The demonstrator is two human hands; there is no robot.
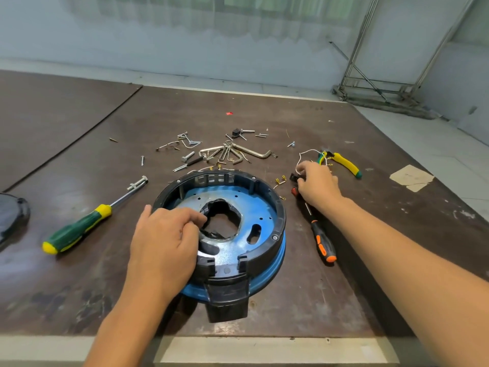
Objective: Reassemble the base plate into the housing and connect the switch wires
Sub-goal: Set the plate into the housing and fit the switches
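Head view: a left-hand grip (164,242) lies on a blue metal base plate (230,254), which sits inside a round black plastic housing (276,207) on the brown bench (264,115). Its curled fingers hold the edge of the plate's jagged central hole. Well to the right, the right-hand grip (317,184) pinches a small black switch (294,178) trailing thin white wires (300,157). Yellow-and-green pliers (346,164) lie just beyond it, and an orange-and-black screwdriver (321,239) lies under its wrist.

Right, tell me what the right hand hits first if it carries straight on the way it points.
Probably the loose brass terminals just beyond the right hand, then the black housing rim; depth is unclear from one view.
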